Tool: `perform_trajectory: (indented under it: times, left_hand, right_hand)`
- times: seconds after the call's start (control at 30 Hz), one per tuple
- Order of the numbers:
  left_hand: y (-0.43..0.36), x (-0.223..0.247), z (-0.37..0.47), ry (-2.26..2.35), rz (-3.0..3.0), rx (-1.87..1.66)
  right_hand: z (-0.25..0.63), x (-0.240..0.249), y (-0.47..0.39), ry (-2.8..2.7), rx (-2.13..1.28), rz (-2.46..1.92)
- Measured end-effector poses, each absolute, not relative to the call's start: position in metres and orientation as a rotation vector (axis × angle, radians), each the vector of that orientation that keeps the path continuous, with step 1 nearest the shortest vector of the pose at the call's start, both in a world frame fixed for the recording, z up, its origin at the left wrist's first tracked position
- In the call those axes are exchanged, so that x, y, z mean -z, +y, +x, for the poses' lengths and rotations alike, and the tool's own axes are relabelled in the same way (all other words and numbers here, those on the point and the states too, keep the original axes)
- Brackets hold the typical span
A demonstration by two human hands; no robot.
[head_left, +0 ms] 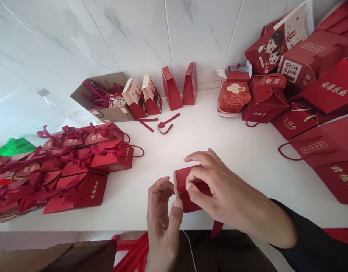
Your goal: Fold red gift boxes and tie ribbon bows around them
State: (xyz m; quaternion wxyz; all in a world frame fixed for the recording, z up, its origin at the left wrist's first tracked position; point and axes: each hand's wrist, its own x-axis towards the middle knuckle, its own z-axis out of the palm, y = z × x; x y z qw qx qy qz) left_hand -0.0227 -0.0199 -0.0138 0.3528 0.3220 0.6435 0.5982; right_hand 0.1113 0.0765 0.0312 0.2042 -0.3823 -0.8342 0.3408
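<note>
A small red gift box (188, 204) sits near the table's front edge, partly covered by my hands. My left hand (164, 219) grips its upright left side flap (176, 185) between thumb and fingers. Over the top of the box, my right hand (216, 185) has thumb and index finger bent together in a pinch, the other fingers reaching beyond. Whatever lies between those fingertips is hidden. A red ribbon end (216, 229) hangs over the table edge below my right hand.
Red boxes with bows (77, 170) stand in rows at left; more red boxes (307, 98) are heaped at right. Along the wall are a cardboard carton of ribbons (106, 113) and several small upright boxes (172, 90). Loose ribbon pieces (168, 121) lie in front.
</note>
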Motion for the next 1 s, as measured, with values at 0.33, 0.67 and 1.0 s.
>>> perform_trajectory:
  times: [0.33, 0.67, 1.0]
  left_hand:
    - [-0.02, 0.012, -0.026, 1.636, 0.869, -1.498]
    - [-0.008, 0.014, -0.035, 1.656, 0.794, -1.521]
    - [0.002, 0.012, -0.098, 1.472, 0.133, -1.978]
  right_hand:
    - [0.103, -0.041, 0.085, -2.383, -0.986, -1.081]
    - [0.111, -0.039, 0.087, -2.433, -0.987, -1.034]
    - [0.13, -0.016, 0.087, -2.587, -0.519, -1.086]
